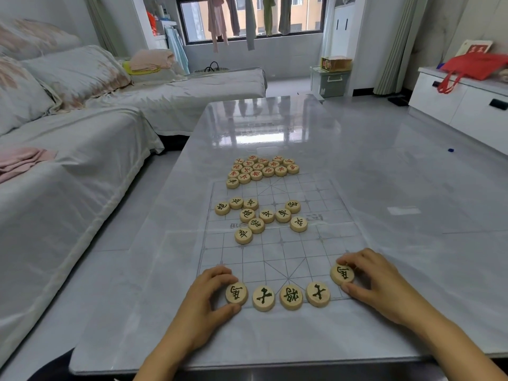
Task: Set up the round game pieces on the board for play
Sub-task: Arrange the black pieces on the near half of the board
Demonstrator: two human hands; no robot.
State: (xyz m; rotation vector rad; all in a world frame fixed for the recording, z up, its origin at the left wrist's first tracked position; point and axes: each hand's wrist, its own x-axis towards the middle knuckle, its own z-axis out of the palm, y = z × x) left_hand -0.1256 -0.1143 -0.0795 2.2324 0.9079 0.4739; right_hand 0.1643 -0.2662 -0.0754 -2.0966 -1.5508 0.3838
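Pieces (291,296) line the board's (275,251) near row: left hand (209,294) pinches a disc (236,293) at the left end, right hand (376,279) pinches a second disc (342,274), slightly off the line. Next call: seat both on crossings, then fetch from the dark-lettered scatter (257,218) mid-board; red ones (262,170) huddle at the far edge.

A single wide-angle view is given, taken from head height above the near edge of the desk (371,166) and turned forward and down along its length. The left hand (211,294) and the right hand (371,276) are seen close at the bottom of the frame; the far edge, a sofa (82,149) and a window (253,15) are taken in beyond.
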